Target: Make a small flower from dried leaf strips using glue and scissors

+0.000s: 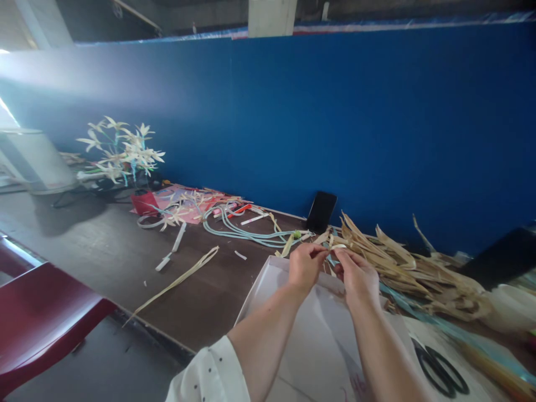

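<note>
Over the far edge of a white box lid [307, 340], my left hand [305, 265] and my right hand [355, 273] come close together with fingertips pinched. Between them is a small pale strip [337, 247], which looks like dried husk; its lower part is hidden by my fingers. Both hands appear closed on it. Just beyond the right hand lies a heap of dried corn husks [389, 257]. Behind the left hand runs a bundle of light blue wrapped stems [234, 231]. A black phone [321, 211] leans upright against the blue partition.
Black-handled scissors [441, 368] lie at lower right. A long husk strip [180, 279] and paper scraps [178, 237] rest on the dark table [209, 312]. Pale husk flowers [125, 148] stand far left, near a red chair [46, 324]. The blue partition [268, 123] closes the back.
</note>
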`<state>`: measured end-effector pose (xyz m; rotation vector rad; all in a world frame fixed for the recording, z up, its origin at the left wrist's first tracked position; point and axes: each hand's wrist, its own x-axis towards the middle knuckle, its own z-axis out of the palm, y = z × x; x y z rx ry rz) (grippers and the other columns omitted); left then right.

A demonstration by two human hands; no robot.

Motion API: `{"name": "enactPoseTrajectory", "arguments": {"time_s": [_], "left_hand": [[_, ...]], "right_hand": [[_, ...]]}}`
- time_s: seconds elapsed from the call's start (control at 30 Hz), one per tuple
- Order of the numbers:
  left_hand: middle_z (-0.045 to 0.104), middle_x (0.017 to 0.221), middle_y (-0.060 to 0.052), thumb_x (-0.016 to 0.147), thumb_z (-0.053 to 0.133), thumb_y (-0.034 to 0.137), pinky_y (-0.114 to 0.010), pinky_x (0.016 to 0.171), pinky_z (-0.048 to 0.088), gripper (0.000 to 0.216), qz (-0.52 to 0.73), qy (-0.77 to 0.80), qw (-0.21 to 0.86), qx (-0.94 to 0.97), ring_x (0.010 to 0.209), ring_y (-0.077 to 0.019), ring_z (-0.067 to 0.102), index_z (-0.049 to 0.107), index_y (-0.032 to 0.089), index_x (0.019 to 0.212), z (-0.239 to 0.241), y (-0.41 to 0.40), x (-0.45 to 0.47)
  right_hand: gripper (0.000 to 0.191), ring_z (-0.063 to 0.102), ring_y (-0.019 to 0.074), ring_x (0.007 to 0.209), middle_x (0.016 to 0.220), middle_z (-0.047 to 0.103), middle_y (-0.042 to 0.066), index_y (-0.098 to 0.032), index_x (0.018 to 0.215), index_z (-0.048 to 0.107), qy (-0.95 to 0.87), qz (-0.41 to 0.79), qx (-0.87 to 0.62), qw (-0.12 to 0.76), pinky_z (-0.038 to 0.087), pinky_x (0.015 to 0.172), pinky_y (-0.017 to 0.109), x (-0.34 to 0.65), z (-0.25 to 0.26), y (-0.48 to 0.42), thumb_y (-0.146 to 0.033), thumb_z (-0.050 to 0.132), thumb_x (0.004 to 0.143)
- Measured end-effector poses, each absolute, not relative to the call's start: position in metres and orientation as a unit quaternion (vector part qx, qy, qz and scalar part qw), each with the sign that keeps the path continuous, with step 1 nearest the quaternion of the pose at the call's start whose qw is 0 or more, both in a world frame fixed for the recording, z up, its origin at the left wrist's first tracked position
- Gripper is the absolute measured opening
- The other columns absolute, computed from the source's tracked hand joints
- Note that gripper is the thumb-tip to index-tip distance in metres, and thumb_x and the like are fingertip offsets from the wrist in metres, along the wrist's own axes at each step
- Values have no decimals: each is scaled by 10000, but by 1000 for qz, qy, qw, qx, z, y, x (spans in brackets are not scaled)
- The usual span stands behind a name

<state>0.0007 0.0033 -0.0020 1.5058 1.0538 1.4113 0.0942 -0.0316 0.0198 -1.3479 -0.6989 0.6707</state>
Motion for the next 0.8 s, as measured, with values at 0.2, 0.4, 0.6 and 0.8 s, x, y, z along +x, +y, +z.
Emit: {"name": "enactPoseTrajectory", "arguments": {"time_s": [0.2,0.4,0.6,0.8], "left_hand": [[650,775,-9,717,637,282,-244,697,447,133,560,417,393,598,746,-130,582,684,185,795,-4,4,1],[650,776,-11,712,644,281,-242,700,444,130,566,412,390,598,744,-128,580,684,184,789,-4,4,1],[650,774,-7,713,645,282,-239,689,438,123,567,414,386,599,743,-126,577,683,188,782,-4,3,1],[646,771,-15,713,645,289,-243,688,440,135,560,415,396,597,731,-127,574,687,181,782,-3,3,1]], "right_hand": [[296,421,80,437,498,539,-23,-150,757,689,-304,311,-590,680,306,379,180,93,20,-32,-383,730,578],[260,415,67,438,586,597,-6,-157,740,686,-294,321,-571,696,309,381,177,92,22,-33,-350,732,571],[287,411,68,430,595,608,3,-151,746,686,-300,316,-573,694,304,373,185,92,20,-31,-368,734,564],[309,402,69,429,591,604,-2,-153,756,685,-301,313,-575,694,293,371,189,93,17,-30,-386,739,561]]}}
